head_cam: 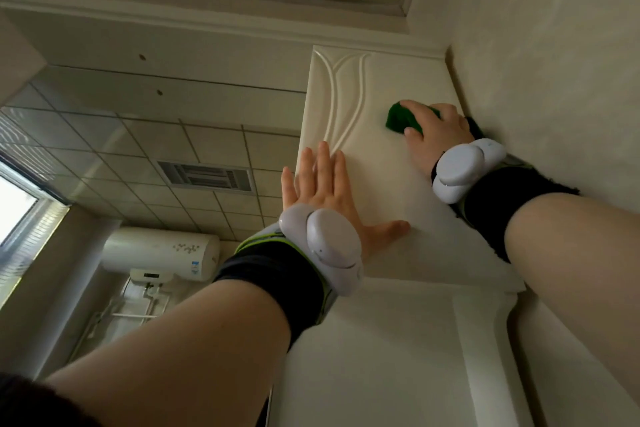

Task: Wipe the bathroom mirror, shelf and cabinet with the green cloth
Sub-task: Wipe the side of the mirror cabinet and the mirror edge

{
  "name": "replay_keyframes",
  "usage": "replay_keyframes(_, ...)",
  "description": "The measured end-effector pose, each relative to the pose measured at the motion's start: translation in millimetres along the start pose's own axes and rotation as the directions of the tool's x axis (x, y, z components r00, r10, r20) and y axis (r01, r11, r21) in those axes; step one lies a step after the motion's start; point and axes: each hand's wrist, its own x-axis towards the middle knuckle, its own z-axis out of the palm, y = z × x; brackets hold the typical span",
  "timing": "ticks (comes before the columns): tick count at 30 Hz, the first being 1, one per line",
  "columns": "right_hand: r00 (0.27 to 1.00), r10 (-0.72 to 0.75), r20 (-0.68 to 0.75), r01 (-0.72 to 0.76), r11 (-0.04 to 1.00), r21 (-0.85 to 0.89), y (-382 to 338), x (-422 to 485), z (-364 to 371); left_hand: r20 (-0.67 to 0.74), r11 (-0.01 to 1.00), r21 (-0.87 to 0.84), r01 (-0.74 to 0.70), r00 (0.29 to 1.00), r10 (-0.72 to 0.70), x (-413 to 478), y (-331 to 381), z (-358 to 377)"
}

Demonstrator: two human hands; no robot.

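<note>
High on the white cabinet [374,97], close to where its door meets the right-hand wall, the green cloth [401,120] is bunched up and pressed against the door's face. The person's right hand [433,135] grips it, fingers curled over the top of the wad and thumb tucked along its lower edge, so only the cloth's left part shows past the knuckles. The cloth sits to the right of the raised, curving relief lines carved into the door.

The left hand [325,191] lies flat and wide on the same door, lower down and near its left edge, fingers straight and slightly spread, thumb stretched out to the right. It holds nothing.

Both arms reach upward, and each wrist wears a dark band with a rounded white device [322,246] on it. Off to the left I can see a white cylindrical water heater [159,253] and a slatted vent [204,175] set among square ceiling tiles, with a bright window [14,208] at the far left edge.
</note>
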Motion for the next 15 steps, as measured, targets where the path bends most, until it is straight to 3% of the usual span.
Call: replay_keyframes(15,1.0,-0.015,0.002,0.015,0.999,-0.029,-0.3,-21.2,-3.1,0.0,1.0,0.016,-0.001,1.0,0.001,0.2,0.4,0.9)
